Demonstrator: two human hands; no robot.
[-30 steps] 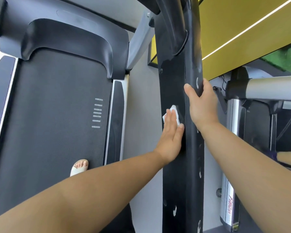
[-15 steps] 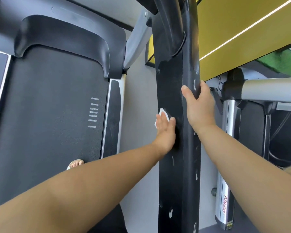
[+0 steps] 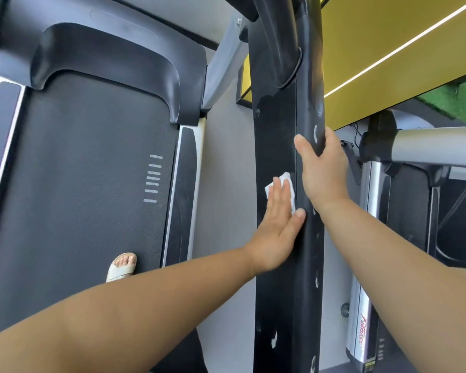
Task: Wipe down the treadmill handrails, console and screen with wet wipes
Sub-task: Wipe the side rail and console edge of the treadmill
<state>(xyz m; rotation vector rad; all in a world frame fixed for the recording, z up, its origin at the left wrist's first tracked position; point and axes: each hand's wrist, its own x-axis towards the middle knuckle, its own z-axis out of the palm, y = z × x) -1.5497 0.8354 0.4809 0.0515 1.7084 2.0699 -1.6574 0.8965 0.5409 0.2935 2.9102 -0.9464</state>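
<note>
At centre frame our left hand (image 3: 277, 224) lies flat, fingers straight and together, pressing the wet wipe (image 3: 283, 176) onto the black handrail (image 3: 275, 130). Half a second ago it sat at the rail's left edge, so we judge this face nearly covered. To its right, our right hand (image 3: 323, 173) still grips the rail's far edge.

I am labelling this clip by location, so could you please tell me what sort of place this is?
Most likely a gym: a treadmill belt lies below, the right hand grips its black handrail, and a second machine lettered "Fitness" stands alongside on the right.
</note>
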